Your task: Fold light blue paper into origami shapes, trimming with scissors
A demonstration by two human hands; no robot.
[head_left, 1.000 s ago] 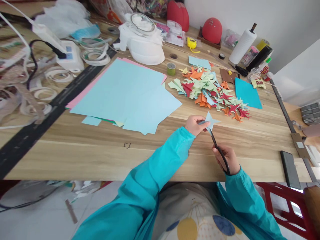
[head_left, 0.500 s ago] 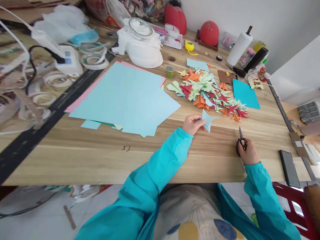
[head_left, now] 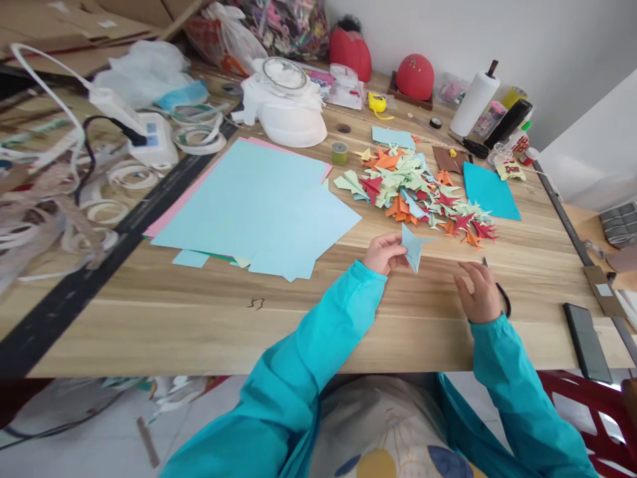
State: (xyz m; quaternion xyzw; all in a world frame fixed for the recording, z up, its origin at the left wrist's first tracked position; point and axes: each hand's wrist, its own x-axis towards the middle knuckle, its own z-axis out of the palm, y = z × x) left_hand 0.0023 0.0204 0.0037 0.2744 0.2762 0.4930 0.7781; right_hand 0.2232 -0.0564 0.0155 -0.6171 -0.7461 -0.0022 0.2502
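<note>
Paper (head_left: 413,249) is pinched in the left hand (head_left: 384,253).

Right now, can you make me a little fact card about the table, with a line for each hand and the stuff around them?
Left hand: holds a folded light-blue paper
Right hand: open, next to the scissors
Scissors: partly hidden behind the right hand
Paper pile: folded shapes, mostly green, orange, red and blue
Big sheets: light blue on top, pink peeking out
Phone: dark, near the table's front edge
</note>
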